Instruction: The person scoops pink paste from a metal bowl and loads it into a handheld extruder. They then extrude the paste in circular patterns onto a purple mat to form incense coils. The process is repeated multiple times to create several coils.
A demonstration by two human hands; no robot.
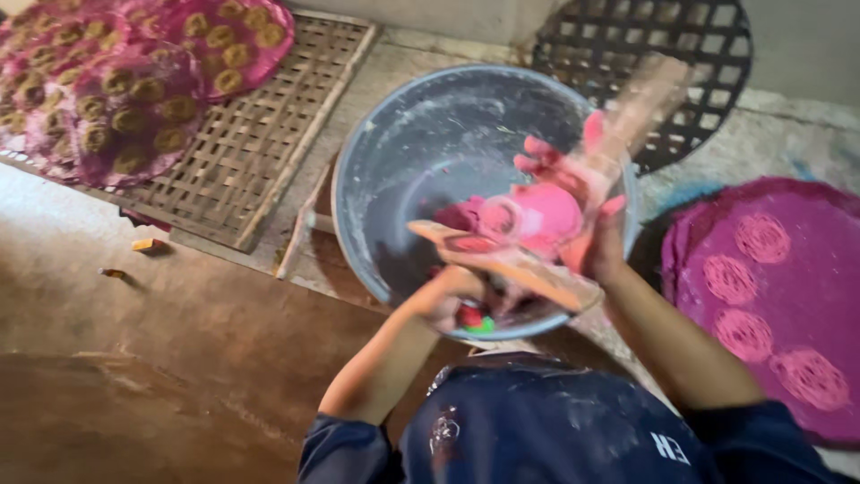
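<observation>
Pink dough (537, 215) against right-hand fingers (546, 157)

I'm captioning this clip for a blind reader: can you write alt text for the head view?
Seen from above, a person's pink-stained right hand and left hand work pink paste with a flat wooden stick over a large grey basin. A woven bamboo rack with pink discs lies to the left, a pink mat to the right.
</observation>
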